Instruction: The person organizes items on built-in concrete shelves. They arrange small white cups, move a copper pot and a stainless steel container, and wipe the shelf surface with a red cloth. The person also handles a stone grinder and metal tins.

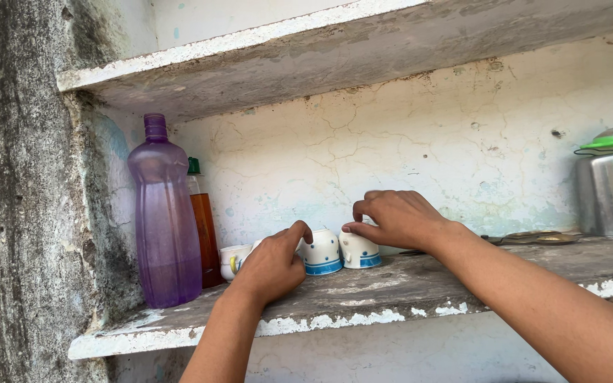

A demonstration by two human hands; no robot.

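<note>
Two upturned cups point(340, 252) near the shelf's point(391, 287) back wall: our left hand point(272, 264) and right hand point(395, 218) pinch them with narrow fingers, rims down to drain.

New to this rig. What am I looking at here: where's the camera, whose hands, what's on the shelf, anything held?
There is no machine here: a person works with two bare hands, and the one picture comes from a camera worn on their head, looking at a rough concrete shelf set in a cracked wall.

On the shelf stand three small white cups, upside down. The left hand touches the blue-banded cup with its thumb and fingers. The right hand rests its fingertips on the second blue-banded cup. Neither cup is lifted. Behind the left hand sits a yellow-marked cup.

At the left are a tall purple bottle and an amber bottle. At the far right stands a steel vessel.
</note>
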